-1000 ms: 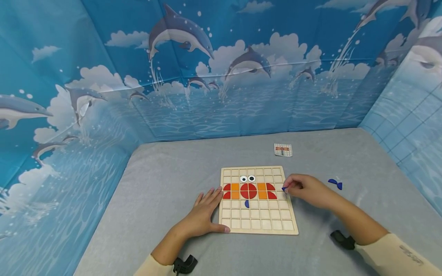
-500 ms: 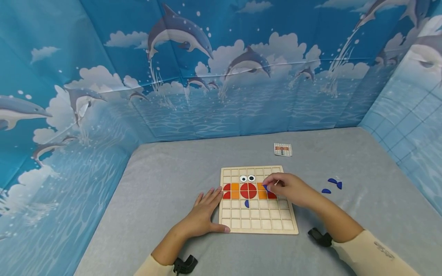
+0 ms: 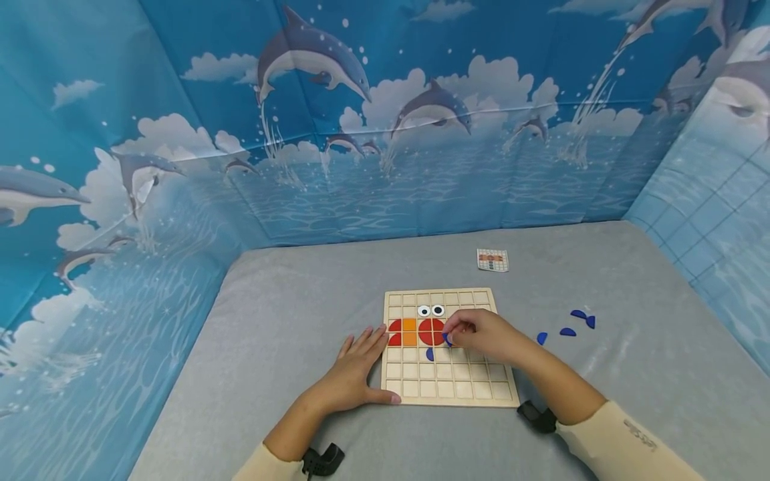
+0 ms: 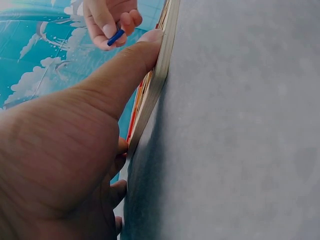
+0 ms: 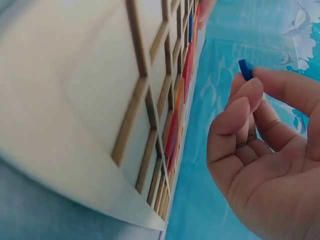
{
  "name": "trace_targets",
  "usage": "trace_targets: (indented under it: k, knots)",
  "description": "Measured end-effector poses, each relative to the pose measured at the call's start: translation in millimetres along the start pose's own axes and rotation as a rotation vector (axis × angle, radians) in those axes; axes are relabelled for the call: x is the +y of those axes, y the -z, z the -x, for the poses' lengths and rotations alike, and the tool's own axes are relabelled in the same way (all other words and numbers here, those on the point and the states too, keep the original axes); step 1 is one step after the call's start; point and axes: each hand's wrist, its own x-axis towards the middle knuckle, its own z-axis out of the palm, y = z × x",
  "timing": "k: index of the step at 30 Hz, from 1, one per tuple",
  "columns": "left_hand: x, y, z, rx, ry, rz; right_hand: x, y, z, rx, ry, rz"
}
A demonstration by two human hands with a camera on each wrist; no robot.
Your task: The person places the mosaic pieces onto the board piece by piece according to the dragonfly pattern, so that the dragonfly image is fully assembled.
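My right hand [image 3: 481,334] pinches a small blue puzzle piece [image 3: 447,339] between thumb and fingertips, over the middle of the wooden grid board [image 3: 445,398]. In the right wrist view the blue piece [image 5: 245,69] sticks up from the fingertips, apart from the board's face. Fingers spread, my left hand [image 3: 355,374] rests along the board's left side, thumb at the near left corner. Set in the grid are two eye pieces [image 3: 430,310], a red circle of pieces [image 3: 430,332], orange squares [image 3: 410,325], red end pieces [image 3: 395,339] and one blue half-round piece [image 3: 430,355]. My right hand hides the pattern's right side.
Several loose blue half-round pieces [image 3: 568,332] lie on the grey cloth [image 3: 289,294] right of the board. A small pattern card [image 3: 492,260] lies behind the board. A blue dolphin-print curtain [image 3: 385,187] hangs around the back and sides.
My right hand has moved left, from the board's right edge to its middle, carrying the blue piece. More loose blue pieces show where the arm was. My left hand stays put.
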Motion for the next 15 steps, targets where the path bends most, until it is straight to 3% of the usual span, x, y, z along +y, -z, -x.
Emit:
trace_targets:
  k: [15]
  knots:
    - [-1.1, -0.6, -0.8, 0.0, -0.002, -0.005, 3.0, -17.7, -3.3, -0.05, -0.062, -0.033]
